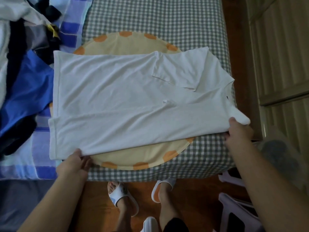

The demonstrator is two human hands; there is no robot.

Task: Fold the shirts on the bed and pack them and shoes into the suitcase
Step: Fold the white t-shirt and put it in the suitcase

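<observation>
White polo shirt (117,101) lies spread across a round yellow mat (127,156) on the checked bed (167,19), far sleeve already turned in over the body. The left hand (75,163) pinches the hem corner and the right hand (239,131) pinches the near shoulder, so I'd say the near side's fold comes next. A heap of dark and blue clothes (28,77) waits unfolded at the left; no suitcase in sight, so packing is all to come
</observation>
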